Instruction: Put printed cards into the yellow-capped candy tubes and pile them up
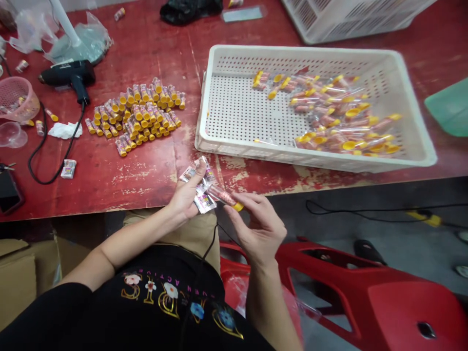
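My left hand (188,195) is closed around several small printed wrappers (204,201), which fan out past the thumb and fingers. Between the fingertips of my right hand (258,222) is the yellow-capped end of a clear tube (223,195) with pinkish contents. The tube's other end reaches the wrappers at my left hand; whether it is inside one I cannot tell. Both hands are in front of the table's near edge. Behind them stands a white perforated crate (234,148) holding many similar yellow-capped tubes (336,112), heaped toward its right side.
Labelled yellow-ended tubes (141,114) are piled on the red table (153,170). A black heat gun (73,75) with a looping cord lies left, near a pink basket (18,97) and a small wrapper stack (68,168). A red stool (365,292) stands at right.
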Tool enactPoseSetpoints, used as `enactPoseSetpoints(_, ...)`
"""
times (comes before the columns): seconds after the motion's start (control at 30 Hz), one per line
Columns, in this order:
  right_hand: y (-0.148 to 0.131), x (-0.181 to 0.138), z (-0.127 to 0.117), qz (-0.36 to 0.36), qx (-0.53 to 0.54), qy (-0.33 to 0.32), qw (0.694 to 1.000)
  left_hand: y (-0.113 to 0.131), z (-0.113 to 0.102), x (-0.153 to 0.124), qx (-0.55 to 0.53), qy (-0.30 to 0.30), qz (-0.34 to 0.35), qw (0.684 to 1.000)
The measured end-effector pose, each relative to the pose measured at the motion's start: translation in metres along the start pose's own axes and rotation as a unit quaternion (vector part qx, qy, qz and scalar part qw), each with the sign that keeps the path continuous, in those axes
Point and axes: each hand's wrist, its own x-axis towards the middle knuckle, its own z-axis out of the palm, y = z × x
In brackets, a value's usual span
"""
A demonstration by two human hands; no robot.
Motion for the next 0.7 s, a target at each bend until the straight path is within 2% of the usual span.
enactPoseSetpoints(0.13, 0.001, -0.002, 0.002, 0.025, -0.013, 0.048, 0.998, -0.005, -0.005, 0.002, 0.026, -0.02, 0.003, 0.999)
enactPoseSetpoints(0.27, 0.0, -0.006, 0.007, 0.058, 0.028, 0.077, 0.995, -0.01, -0.012, 0.002, 0.055, -0.032, 0.023, 0.998)
enactPoseSetpoints(0.43, -0.002, -0.011, 0.007, 0.119, 0.077, -0.029, 0.989, -0.011, -0.015, 0.0, 0.084, -0.038, 0.049, 0.995)
enactPoseSetpoints(0.53, -0.003, -0.009, 0.011, 0.104, 0.087, -0.028, 0.99, -0.011, -0.017, -0.003, 0.101, -0.058, 0.054, 0.992)
enactPoseSetpoints(0.7, -0.005, 0.005, 0.031, 0.044, 0.044, 0.03, 0.998, -0.01, -0.022, -0.007, 0.126, -0.085, 0.049, 0.987)
